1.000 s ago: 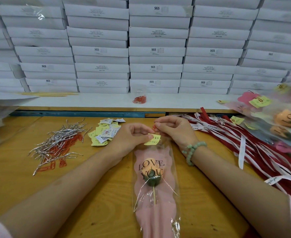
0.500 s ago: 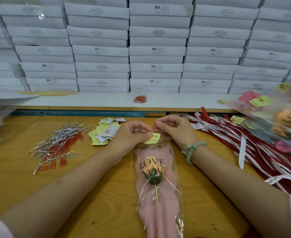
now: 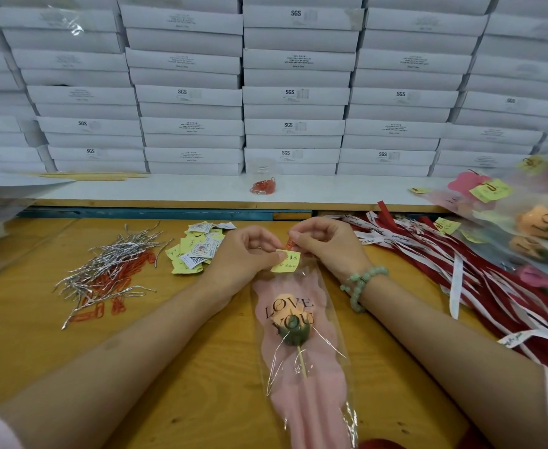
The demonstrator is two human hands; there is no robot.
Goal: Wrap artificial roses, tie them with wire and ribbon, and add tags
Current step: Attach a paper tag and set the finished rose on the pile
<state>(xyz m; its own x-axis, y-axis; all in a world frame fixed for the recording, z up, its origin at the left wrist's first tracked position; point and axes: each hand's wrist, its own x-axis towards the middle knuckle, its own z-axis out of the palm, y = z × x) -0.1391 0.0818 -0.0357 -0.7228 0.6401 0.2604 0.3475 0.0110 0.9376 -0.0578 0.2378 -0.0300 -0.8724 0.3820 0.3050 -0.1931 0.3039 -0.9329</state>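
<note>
A wrapped rose (image 3: 293,322) lies on the wooden table in a clear sleeve with pink paper and "LOVE YOU" printed on it. At the sleeve's far end sits a yellow tag (image 3: 286,261). My left hand (image 3: 243,254) pinches the tag's left edge against the sleeve. My right hand (image 3: 326,244) pinches a red paper clip (image 3: 289,244) at the tag's top edge. A pile of yellow and white tags (image 3: 196,249) lies left of my left hand. Silver wire ties (image 3: 114,264) mixed with red clips lie further left. Red and white ribbons (image 3: 460,273) spread to the right.
Finished wrapped roses (image 3: 531,222) with tags are heaped at the far right. A clear cup of red clips (image 3: 263,181) stands on the white shelf behind. White boxes (image 3: 295,92) are stacked as a wall at the back. Thin wooden sticks (image 3: 94,175) lie on the shelf's left.
The tag has turned flatter against the sleeve top. My right hand's fingers have lifted slightly and the red clip now shows at the tag's top edge.
</note>
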